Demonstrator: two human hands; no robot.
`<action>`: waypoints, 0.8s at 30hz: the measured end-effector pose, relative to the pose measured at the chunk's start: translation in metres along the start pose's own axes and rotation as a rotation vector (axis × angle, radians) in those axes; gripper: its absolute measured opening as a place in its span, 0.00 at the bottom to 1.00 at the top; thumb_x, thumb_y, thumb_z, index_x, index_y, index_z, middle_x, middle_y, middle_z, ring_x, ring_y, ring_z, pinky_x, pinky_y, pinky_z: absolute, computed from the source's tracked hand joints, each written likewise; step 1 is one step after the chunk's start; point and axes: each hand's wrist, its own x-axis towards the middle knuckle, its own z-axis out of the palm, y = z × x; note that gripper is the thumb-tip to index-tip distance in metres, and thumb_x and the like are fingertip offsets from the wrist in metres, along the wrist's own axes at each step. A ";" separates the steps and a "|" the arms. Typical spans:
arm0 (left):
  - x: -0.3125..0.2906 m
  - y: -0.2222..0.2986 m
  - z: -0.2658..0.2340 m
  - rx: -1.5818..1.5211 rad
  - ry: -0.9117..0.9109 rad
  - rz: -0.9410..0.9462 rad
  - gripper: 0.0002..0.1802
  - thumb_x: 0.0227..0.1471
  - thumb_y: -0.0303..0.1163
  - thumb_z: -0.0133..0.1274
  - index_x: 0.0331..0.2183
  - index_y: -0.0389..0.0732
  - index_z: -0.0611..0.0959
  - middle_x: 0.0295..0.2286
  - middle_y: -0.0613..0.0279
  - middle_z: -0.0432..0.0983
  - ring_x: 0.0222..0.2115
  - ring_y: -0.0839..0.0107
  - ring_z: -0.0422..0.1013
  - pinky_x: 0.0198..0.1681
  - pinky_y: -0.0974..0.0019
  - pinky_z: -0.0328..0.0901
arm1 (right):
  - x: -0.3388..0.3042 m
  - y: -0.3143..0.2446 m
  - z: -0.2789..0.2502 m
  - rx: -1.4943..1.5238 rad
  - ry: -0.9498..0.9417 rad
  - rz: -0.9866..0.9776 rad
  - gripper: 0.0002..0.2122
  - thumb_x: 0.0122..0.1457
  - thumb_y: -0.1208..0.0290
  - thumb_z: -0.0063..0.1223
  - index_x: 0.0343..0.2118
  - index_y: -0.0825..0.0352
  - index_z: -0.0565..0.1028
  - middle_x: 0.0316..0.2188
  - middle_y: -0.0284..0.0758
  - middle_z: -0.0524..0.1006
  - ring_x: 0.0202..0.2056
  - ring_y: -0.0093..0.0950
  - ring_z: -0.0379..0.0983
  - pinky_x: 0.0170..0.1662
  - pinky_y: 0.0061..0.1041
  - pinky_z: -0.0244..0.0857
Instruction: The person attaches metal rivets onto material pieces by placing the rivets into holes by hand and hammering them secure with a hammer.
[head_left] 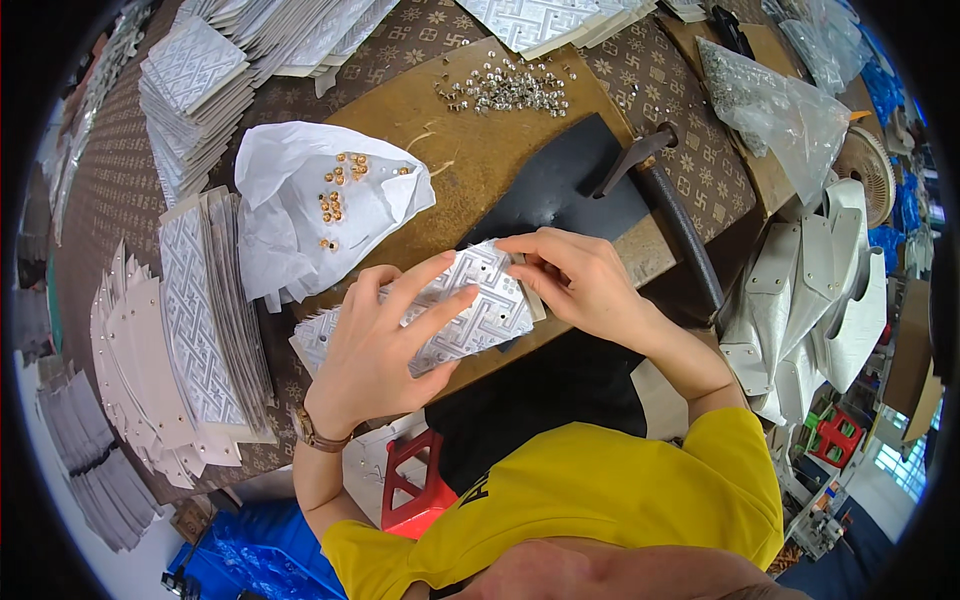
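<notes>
A silver-white panel point(488, 318) with a raised geometric pattern and small dark holes lies under both hands at the board's near edge. My left hand point(385, 335) spreads its fingers over the panel's left part, thumb by the lower edge, holding it. At the panel's upper right corner, my right hand point(585, 285) has thumb and index finger bent close together. Whatever is between those fingertips is too small to make out. More patterned pieces point(317, 338) show beneath and left of my left hand.
Gold rivets point(332, 207) lie on white paper point(275, 225); silver rivets point(510, 88) are heaped on the brown board point(420, 110). A hammer point(635, 160) rests near a black pad point(550, 175). Panel stacks point(215, 300) stand left. White bags point(790, 300) are at right, below a rivet-filled plastic bag point(770, 110).
</notes>
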 end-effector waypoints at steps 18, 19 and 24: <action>0.010 -0.002 0.002 0.083 0.070 0.132 0.36 0.34 0.34 0.67 0.52 0.50 0.85 0.63 0.71 0.70 0.39 0.55 0.65 0.44 0.58 0.69 | 0.082 0.025 -0.036 -0.539 0.282 -0.131 0.03 0.59 0.76 0.63 0.34 0.66 0.81 0.30 0.38 0.77 0.35 0.40 0.77 0.37 0.36 0.71; 0.010 -0.003 0.002 0.077 0.070 0.130 0.36 0.34 0.35 0.66 0.52 0.50 0.85 0.63 0.70 0.70 0.39 0.55 0.65 0.44 0.58 0.69 | 0.088 0.035 -0.034 -0.575 0.297 -0.111 0.03 0.59 0.75 0.63 0.34 0.66 0.80 0.30 0.38 0.77 0.35 0.40 0.76 0.38 0.36 0.71; 0.010 -0.003 0.003 0.097 0.092 0.125 0.35 0.34 0.35 0.65 0.52 0.50 0.85 0.63 0.70 0.70 0.40 0.54 0.65 0.46 0.57 0.69 | 0.110 0.054 -0.030 -0.646 0.325 -0.085 0.03 0.59 0.74 0.62 0.33 0.65 0.79 0.30 0.37 0.77 0.36 0.40 0.76 0.40 0.38 0.70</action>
